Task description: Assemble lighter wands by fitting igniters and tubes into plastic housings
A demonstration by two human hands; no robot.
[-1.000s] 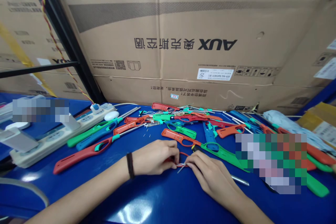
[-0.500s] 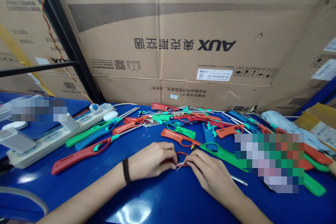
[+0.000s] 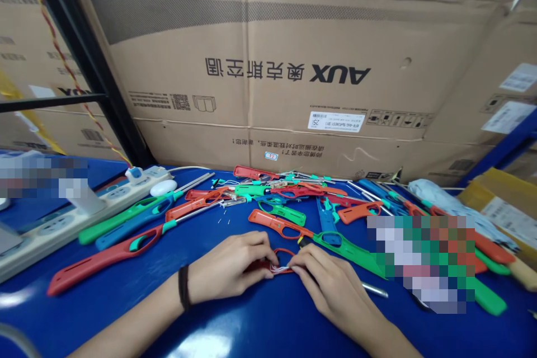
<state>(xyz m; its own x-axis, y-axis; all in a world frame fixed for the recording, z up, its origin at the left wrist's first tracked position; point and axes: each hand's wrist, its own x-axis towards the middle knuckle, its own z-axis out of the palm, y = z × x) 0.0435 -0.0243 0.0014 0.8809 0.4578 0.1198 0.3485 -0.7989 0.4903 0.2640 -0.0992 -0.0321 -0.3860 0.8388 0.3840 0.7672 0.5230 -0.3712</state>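
My left hand (image 3: 235,265) is closed around the handle end of a red lighter shell, whose finger loop (image 3: 286,250) shows between my hands. Thin white wires (image 3: 280,269) lie across that shell. The fingertips of my right hand (image 3: 333,279) are pinched together at the wires' right end. A yellow-and-black piece (image 3: 302,241) pokes out above my right fingers, and a metal rod (image 3: 375,290) comes out beyond that hand's far side; I cannot tell whether they are one tool. Just behind lie an orange lighter shell (image 3: 268,220) and a green one (image 3: 356,254).
Several gas lighters, among them a red one (image 3: 104,260), lie at the left beside a white power strip (image 3: 107,201). Mixed lighter parts (image 3: 289,190) are heaped at the back against a large cardboard box (image 3: 268,78). More lighters (image 3: 489,296) and a blurred patch are at right.
The view has shifted slightly, so the surroundings sit further left. My left fingers have moved a little over the white wires in the red shell. Both hands keep their hold.
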